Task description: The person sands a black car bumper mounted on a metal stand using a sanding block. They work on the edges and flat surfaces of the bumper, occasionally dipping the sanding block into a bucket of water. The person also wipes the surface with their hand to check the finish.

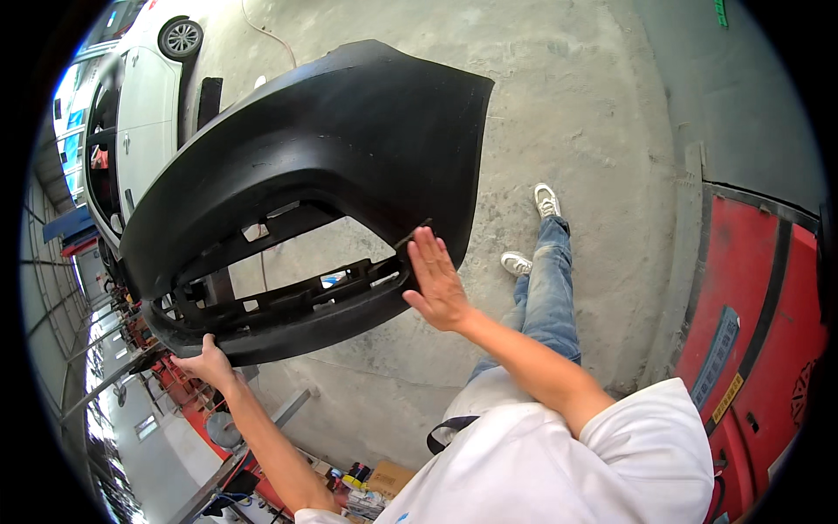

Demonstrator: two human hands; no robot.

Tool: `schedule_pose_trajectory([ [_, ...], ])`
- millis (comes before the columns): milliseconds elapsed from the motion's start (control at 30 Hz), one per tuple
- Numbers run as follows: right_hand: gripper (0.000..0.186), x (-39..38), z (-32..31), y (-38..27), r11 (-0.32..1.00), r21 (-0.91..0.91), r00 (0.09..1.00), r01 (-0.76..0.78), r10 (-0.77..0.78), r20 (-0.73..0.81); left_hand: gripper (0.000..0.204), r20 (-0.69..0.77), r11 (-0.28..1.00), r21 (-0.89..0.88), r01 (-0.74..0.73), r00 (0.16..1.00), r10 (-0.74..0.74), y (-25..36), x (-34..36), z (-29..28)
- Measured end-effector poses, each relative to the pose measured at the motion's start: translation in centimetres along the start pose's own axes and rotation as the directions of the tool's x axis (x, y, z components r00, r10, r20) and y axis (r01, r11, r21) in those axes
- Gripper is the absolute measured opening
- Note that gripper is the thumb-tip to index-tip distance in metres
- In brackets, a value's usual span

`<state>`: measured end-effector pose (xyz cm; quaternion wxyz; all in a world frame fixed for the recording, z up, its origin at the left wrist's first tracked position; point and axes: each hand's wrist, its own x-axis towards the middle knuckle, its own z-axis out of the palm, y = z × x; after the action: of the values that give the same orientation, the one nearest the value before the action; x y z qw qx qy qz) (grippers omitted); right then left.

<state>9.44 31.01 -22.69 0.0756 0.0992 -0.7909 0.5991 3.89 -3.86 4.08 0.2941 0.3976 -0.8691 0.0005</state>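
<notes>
A large black plastic car bumper (pixel 393 131) with a wide lower opening is held up in front of me, tilted. My left hand (pixel 205 365) grips its lower edge at the left, thumb upward. My right hand (pixel 436 279) lies with fingers stretched flat against the bumper beside the right end of the opening. A small dark strip shows at those fingertips, too hidden to make out.
A white car (pixel 147 122) stands at upper left on the concrete floor (pixel 576 105). Red metal equipment (pixel 742 288) is at right. My legs (pixel 550 288) are below the bumper. At lower left are a metal stand (pixel 288 406), a cardboard box (pixel 388 476) and assorted tools.
</notes>
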Motion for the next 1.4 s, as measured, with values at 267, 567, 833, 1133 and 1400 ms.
schedule_pose_trajectory([
  [267, 0.089, 12.8, -2.7, -2.5, 0.980, -0.057, 0.981, 0.192, -0.193, -0.012, 0.102, 0.025, 1.000, -0.002, -0.010, 1.000, 0.010, -1.4, 0.2, 0.5],
  [567, 0.092, 27.6, -2.0, -9.9, 0.765, -0.018, 0.732, 0.644, -0.609, 0.306, 0.101, -0.005, 0.991, -0.107, -0.086, 0.996, 0.085, 0.5, -1.1, 1.2],
  [833, 0.087, 28.4, -8.4, -3.3, 0.703, 0.113, 0.491, 0.702, -0.593, 0.638, 0.104, -0.038, 0.987, -0.142, -0.069, 0.997, 0.064, -0.1, -3.5, 0.1],
  [1133, 0.099, 37.9, 0.9, -15.6, 0.374, 0.363, 0.035, 0.854, -0.735, 0.677, 0.100, -0.035, 0.990, -0.139, 0.035, 0.999, -0.040, 4.3, -4.8, -1.3],
  [1400, 0.087, 36.0, 3.1, -18.9, 0.372, 0.357, 0.019, 0.857, -0.715, 0.699, 0.091, -0.111, 0.975, -0.165, 0.151, 0.979, -0.170, 4.5, -5.2, -0.9],
])
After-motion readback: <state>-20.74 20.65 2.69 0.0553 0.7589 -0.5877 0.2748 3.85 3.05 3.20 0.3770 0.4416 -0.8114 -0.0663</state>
